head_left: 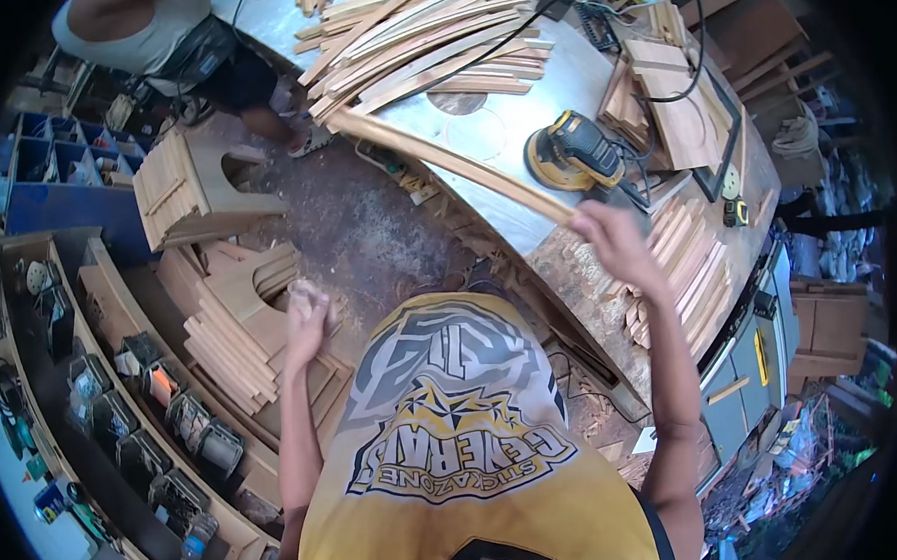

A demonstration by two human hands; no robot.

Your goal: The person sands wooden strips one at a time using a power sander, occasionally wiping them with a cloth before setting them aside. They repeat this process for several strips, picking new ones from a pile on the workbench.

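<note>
My right hand (615, 241) is closed around one end of a long, thin wooden strip (464, 169). The strip slants up and left over the metal-topped workbench (467, 134), its far end by a pile of similar strips (428, 41). My left hand (308, 314) is raised on the left, in front of some wooden panels, with curled fingers. Something pale and blurred seems to be in it, but I cannot make out what. A yellow and black power sander (575, 152) rests on the bench beyond my right hand.
More wooden strips (678, 270) lie right of my right hand. A tape measure (735, 212) and dark cables are on the bench. Wooden pieces with arched cutouts (189, 191) stand at left, near a shelf of tools (114, 415). Another person (158, 42) stands at upper left.
</note>
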